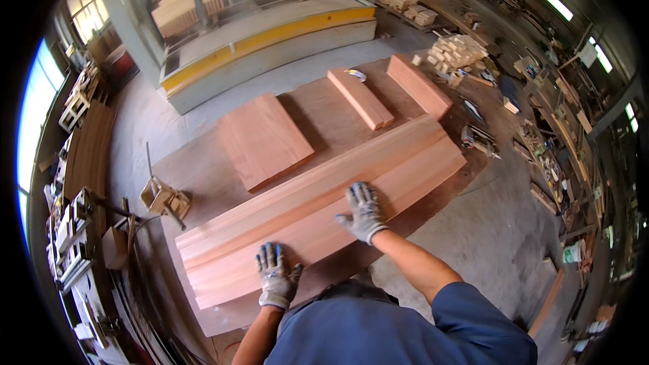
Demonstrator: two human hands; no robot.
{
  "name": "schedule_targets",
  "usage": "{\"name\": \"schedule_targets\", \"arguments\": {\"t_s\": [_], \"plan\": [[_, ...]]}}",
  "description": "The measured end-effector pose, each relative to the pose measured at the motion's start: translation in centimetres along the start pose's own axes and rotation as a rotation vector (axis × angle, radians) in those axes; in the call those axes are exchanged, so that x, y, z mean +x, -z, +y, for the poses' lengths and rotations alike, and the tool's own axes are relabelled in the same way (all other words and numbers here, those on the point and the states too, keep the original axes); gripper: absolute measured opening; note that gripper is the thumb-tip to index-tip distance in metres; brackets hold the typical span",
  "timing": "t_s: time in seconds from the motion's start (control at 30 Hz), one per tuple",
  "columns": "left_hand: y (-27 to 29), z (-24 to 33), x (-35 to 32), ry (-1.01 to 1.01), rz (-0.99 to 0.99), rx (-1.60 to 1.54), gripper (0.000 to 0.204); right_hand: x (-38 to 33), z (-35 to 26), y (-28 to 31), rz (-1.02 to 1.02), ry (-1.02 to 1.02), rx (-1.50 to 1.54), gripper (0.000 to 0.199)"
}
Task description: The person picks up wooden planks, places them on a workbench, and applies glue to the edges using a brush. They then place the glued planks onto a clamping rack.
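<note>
A long reddish wooden panel (304,230) lies across the worktable in front of me, with lengthwise bands of lighter and darker wood. My left hand (278,275), in a grey work glove with blue fingertips, rests flat near the panel's front edge, left of its middle. Farther right, my right hand (364,214) wears a matching glove and lies spread on the panel's surface. Both hands are open and grip nothing. Behind the panel lie a broad wooden board (263,140), a narrower pair of wooden pieces (359,100) and another plank (419,88).
The brown worktable (196,159) extends beyond the panel. A wooden box with tools (165,198) sits at its left edge, a metal hand tool (478,140) at its right. Stacked wood blocks (456,53) are at the far right. A large machine with a yellow band (270,47) stands behind.
</note>
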State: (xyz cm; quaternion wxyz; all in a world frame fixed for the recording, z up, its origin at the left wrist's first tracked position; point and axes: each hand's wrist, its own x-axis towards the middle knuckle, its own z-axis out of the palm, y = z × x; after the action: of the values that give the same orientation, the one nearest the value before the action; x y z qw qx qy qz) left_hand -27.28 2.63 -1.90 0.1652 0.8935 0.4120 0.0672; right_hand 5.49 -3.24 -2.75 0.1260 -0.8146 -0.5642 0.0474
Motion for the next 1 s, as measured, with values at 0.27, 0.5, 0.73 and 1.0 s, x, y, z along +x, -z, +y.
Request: {"name": "schedule_targets", "arguments": {"t_s": [0.27,0.5,0.73,1.0], "plan": [[0.9,-3.0,-0.1,-0.143,-0.043,-0.122,0.078,-1.3,-2.5,-2.1,0.032,-0.166,-0.106,0.086],[2.7,-5.4,0.0,0.083,0.416,-0.43,0.056,-0.7,-5.6,-2.9,-0.096,0.0,0.083,0.075],[10.2,-17.6,8.1,0.888,0.592,-0.265,0.062,4.2,-14.4,-2.6,-0.059,0.336,0.38,0.059],[9.9,-23.9,14.4,1.099,0.392,-1.089,0.012,10.6,-22.6,-1.2,-0.1,0.408,0.599,0.044]]}}
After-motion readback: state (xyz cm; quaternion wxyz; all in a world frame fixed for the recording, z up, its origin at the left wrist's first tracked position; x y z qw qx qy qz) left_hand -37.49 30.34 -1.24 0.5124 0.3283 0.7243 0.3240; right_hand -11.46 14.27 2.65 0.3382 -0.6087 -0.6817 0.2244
